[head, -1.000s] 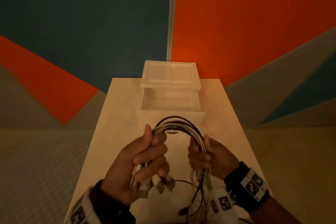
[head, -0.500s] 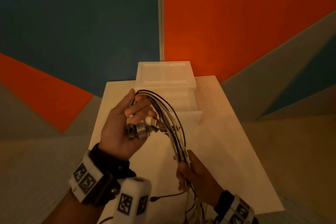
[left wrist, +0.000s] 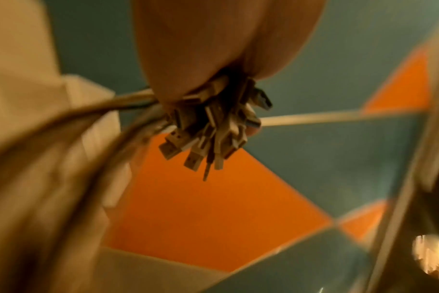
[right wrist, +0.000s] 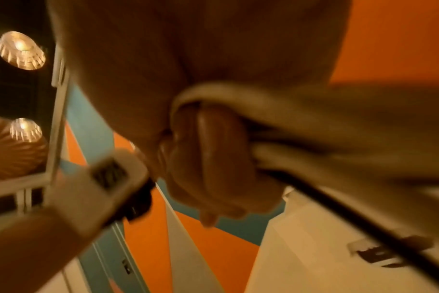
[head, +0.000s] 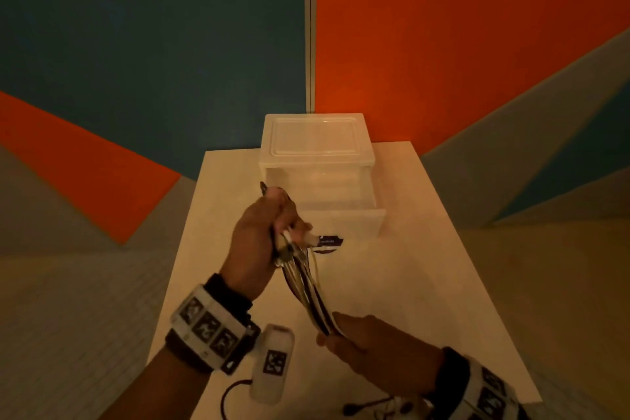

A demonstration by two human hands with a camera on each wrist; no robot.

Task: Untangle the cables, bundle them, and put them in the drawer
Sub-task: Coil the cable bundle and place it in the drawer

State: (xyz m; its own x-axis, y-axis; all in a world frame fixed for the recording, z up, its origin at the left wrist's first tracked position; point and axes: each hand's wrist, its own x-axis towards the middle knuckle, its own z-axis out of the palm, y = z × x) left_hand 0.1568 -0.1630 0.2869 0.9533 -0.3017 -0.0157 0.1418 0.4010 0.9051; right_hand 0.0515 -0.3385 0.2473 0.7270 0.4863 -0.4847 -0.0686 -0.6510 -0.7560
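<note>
Both hands are raised above the table [head: 426, 249], each one holding the same bundle of cables [head: 312, 297]. The left hand [head: 259, 239] is higher and farther forward, just in front of the drawer [head: 344, 222], with its back turned to the left. Its fingers are curled tightly around the upper end of the cables, where the plugs are gathered. In the left wrist view, the plugs [left wrist: 208, 130] stick out below the closed fingers as a dense cluster: flat rectangular USB heads, pale and metallic, and one thin dark pin-shaped jack.

The right hand [head: 368, 341] is lower and nearer to the person, with its wrist coming in from the bottom right. Its fingers are also wrapped around the cables, lower on the bundle; in the right wrist view the curled fingers [right wrist: 213, 158] press white and black strands against the palm. Between the two hands the cables run almost straight and taut, white ones mixed with dark ones, smooth and round.

The drawer is pulled open from a small translucent plastic box [head: 317, 143] with a flat lid, standing at the far end of the table. A dark label [head: 329, 242] lies on the table just beside the drawer front. More loose cable ends [head: 361, 406] lie on the pale smooth table near the person.
</note>
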